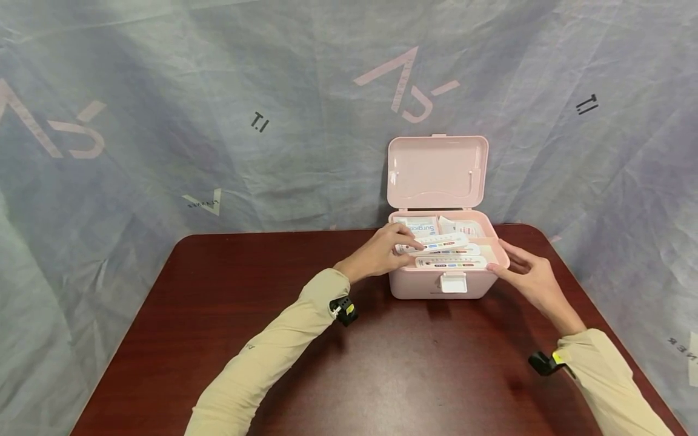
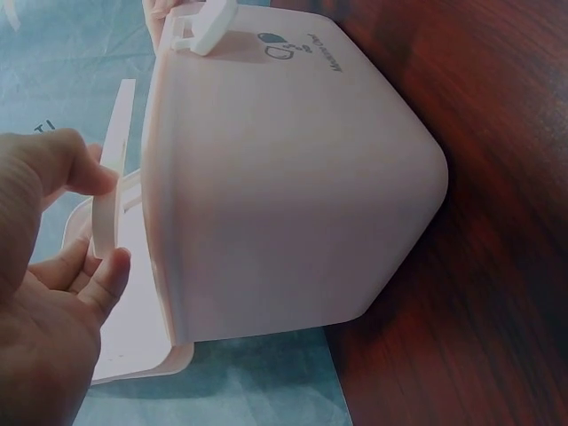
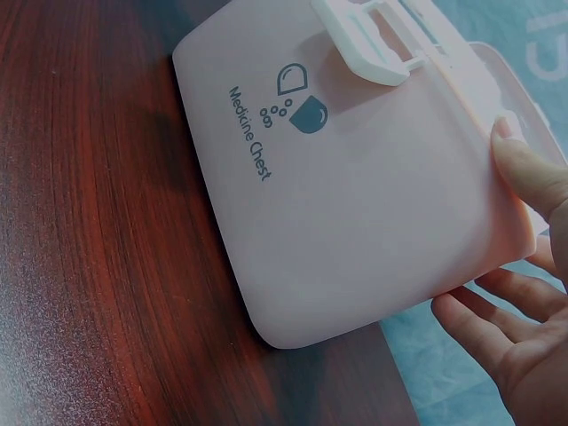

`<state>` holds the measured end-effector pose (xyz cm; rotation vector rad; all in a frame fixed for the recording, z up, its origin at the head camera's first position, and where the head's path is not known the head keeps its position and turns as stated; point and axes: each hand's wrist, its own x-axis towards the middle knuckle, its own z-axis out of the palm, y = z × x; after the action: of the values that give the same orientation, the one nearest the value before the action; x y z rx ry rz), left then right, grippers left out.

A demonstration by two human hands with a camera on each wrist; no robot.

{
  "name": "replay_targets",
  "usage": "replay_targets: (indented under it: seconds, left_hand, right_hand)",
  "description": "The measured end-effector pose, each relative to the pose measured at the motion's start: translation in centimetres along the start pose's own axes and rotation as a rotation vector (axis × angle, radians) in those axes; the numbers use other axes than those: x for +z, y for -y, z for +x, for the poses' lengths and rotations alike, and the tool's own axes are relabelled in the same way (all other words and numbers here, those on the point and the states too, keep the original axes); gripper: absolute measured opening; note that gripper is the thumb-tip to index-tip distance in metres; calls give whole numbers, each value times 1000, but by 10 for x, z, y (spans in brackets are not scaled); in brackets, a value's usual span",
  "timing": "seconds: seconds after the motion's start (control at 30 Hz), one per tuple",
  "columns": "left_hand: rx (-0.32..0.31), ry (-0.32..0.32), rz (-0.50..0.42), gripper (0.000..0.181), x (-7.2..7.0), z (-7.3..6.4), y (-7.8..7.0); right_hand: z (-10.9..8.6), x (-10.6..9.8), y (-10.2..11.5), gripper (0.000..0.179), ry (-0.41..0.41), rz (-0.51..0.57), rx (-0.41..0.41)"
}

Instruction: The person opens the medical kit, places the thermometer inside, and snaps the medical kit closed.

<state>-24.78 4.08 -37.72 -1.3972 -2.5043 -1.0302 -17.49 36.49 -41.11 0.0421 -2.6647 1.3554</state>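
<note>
A pink medicine chest stands on the table with its lid raised. My left hand pinches one end of a white thermometer with a coloured scale, over the chest's opening. Edge-on, that thermometer shows between thumb and fingers in the left wrist view. Two similar strips lie below it, the front thermometer along the front rim and another partly covered. At the chest's right end, my right hand grips the corner, thumb at the rim and fingers along the side wall.
In the chest's back compartments sit a packet marked "Surgical" and a clear-wrapped white item. A white latch hangs at the chest's front. Behind the dark red wooden table hangs a grey printed cloth.
</note>
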Motion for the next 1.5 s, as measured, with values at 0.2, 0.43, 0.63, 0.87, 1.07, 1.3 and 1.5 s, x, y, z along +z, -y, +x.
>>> replay_targets:
  seconds: [0.2, 0.43, 0.63, 0.87, 1.07, 1.3, 1.5]
  left_hand:
    - [12, 10, 43, 27, 1, 4, -1]
    - [-7, 35, 46, 32, 3, 5, -3]
    - [-22, 44, 46, 33, 4, 6, -4]
    - [-35, 57, 42, 35, 6, 7, -4]
    - [-41, 62, 47, 35, 8, 8, -3]
    - [-33, 60, 53, 35, 11, 11, -4]
    - [-23, 60, 68, 33, 15, 14, -2]
  right_hand:
    - [0, 0, 0, 70, -7, 6, -11]
    - [0, 1, -2, 70, -11, 14, -17]
    - [0, 1, -3, 70, -5, 9, -27]
    - [0, 1, -4, 69, -10, 15, -20]
    - [0, 1, -3, 69, -9, 17, -22]
    - [0, 2, -3, 67, -17, 54, -24]
    - [0, 2, -2, 67, -18, 66, -34]
